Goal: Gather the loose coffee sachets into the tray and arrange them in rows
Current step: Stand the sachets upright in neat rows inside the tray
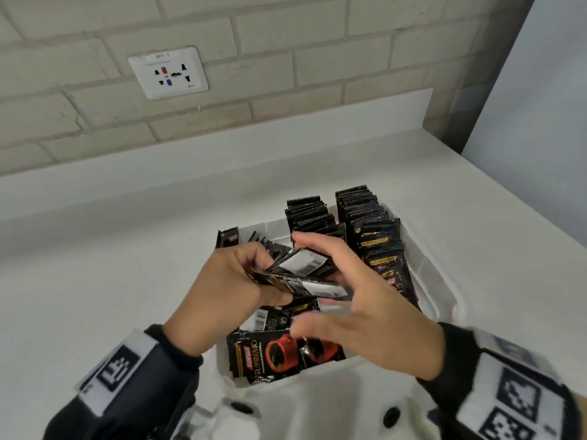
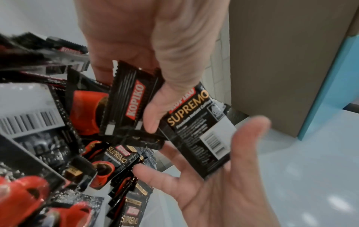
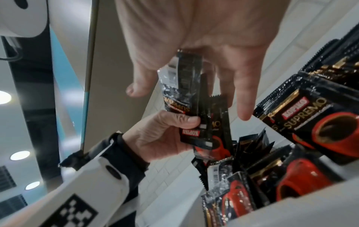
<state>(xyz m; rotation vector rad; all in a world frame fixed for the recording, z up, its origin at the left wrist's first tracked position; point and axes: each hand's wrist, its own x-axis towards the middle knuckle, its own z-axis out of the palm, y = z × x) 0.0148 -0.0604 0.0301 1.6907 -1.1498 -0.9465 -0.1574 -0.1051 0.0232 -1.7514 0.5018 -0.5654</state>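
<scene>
Three cameras, all closing on one bunch of sachets above the tray.

The head view looks down and forward from above the white counter (image 1: pixel 95 281), the wall at 12 o'clock, the tray (image 1: pixel 438 281) below centre. The left wrist view looks close along the left hand (image 2: pixel 155 53) toward 6 o'clock; the right wrist view looks up from low along the right hand (image 3: pixel 204 38). All share the held sachets (image 1: pixel 305 281).

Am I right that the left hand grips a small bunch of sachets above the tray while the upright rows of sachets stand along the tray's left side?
Not quite: the upright rows of sachets stand along the right side of the tray, as the head view shows. The left hand does grip a small bunch of sachets above it.
</scene>
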